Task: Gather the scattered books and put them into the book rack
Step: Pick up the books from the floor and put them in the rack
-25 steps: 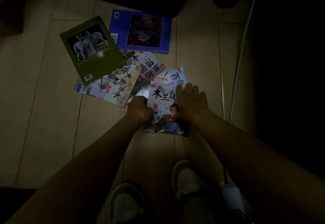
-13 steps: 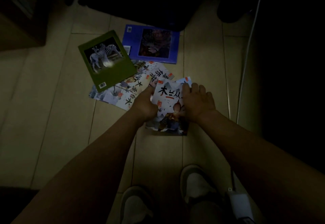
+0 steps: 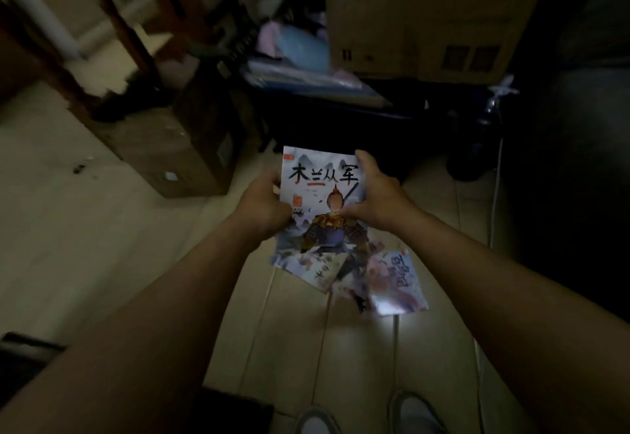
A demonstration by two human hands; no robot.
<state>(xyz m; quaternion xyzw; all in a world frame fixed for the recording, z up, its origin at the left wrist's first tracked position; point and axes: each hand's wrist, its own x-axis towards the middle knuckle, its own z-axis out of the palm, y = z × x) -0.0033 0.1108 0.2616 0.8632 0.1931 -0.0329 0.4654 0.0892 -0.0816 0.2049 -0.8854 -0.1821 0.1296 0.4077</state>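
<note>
A thin picture book [image 3: 320, 202] with a warrior and black Chinese title on its cover is lifted off the floor, cover facing me. My left hand [image 3: 262, 203] grips its left edge. My right hand [image 3: 376, 195] grips its right edge, thumb across the cover. Below it, more thin picture books [image 3: 392, 283] show, fanned out; whether they lie on the tiled floor or hang from my hands I cannot tell. The green zebra book and the blue book are out of view. No book rack is clearly recognisable in the dim room.
A brown cardboard box [image 3: 180, 147] stands on the floor at left. A large cardboard box [image 3: 426, 14] sits on a dark bin [image 3: 341, 120] holding papers straight ahead. A white cable [image 3: 496, 195] runs down the right. My shoes [image 3: 412, 413] are at the bottom.
Both hands have raised the warrior book from the floor pile. The view has swung up from the scattered books toward the boxes and dark bin ahead.
</note>
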